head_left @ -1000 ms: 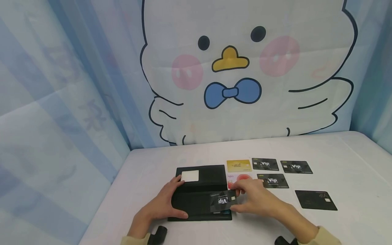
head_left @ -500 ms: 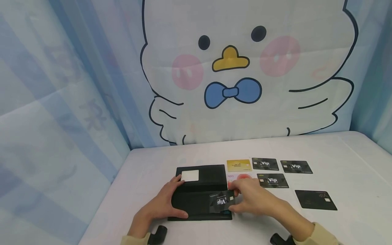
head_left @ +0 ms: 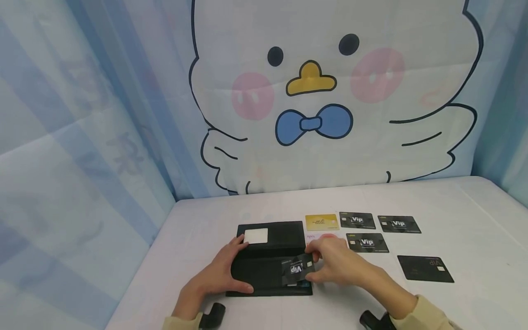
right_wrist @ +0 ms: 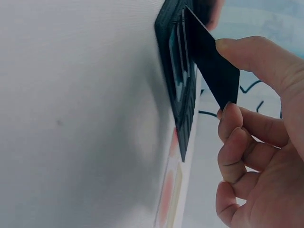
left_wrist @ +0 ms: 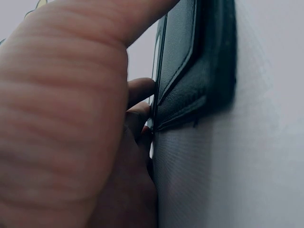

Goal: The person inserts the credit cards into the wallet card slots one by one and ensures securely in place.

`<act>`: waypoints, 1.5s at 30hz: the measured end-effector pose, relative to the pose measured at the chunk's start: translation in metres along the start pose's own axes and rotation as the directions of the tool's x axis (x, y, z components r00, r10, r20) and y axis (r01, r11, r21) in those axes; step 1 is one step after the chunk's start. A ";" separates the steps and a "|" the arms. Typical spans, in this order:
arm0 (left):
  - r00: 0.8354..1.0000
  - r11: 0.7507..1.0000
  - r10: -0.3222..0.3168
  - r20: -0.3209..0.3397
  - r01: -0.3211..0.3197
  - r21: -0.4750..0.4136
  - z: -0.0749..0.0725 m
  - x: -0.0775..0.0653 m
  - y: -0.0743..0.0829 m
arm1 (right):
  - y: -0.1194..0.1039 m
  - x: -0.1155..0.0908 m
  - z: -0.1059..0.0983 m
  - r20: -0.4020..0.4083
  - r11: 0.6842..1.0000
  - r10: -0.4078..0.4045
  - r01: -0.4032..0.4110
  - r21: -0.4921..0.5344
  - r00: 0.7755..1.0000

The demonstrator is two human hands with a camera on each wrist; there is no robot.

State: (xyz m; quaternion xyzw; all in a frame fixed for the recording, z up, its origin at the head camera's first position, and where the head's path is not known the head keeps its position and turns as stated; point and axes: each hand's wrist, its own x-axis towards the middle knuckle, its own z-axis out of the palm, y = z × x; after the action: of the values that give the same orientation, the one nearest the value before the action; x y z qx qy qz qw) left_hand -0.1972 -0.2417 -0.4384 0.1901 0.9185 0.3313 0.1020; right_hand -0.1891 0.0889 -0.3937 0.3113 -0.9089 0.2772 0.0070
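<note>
Wallet of black leather is seemingly being steadied by the spread left hand. Right hand is pinching a black rectangular "Vip" card edgewise.

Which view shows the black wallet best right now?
The head view: the wallet lies open, both halves visible, though the left hand and a held card cover parts. The left wrist view shows only a portion; the right wrist view shows it edge-on, close up.
</note>
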 end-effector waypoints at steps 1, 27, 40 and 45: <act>1.000 1.000 0.001 -0.001 -0.001 0.002 0.000 0.000 0.000 | 0.001 0.000 0.001 0.003 1.000 0.011 -0.011 0.015 1.000; 1.000 1.000 0.006 -0.004 -0.006 0.004 0.001 0.002 -0.002 | 0.011 -0.009 0.013 0.069 0.993 0.030 -0.037 0.113 0.997; 1.000 1.000 -0.001 -0.010 0.001 0.000 0.004 0.002 -0.003 | 0.001 0.003 0.023 0.088 0.989 -0.010 -0.003 0.147 0.996; 1.000 1.000 -0.004 -0.007 0.004 -0.006 0.002 0.001 -0.003 | -0.005 0.008 0.027 0.091 0.991 -0.006 -0.007 0.137 0.996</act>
State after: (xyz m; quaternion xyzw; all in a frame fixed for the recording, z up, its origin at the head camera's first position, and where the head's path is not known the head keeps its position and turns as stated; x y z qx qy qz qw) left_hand -0.1982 -0.2418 -0.4416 0.1868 0.9183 0.3344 0.1000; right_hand -0.1881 0.0675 -0.4121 0.3231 -0.8873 0.3244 -0.0558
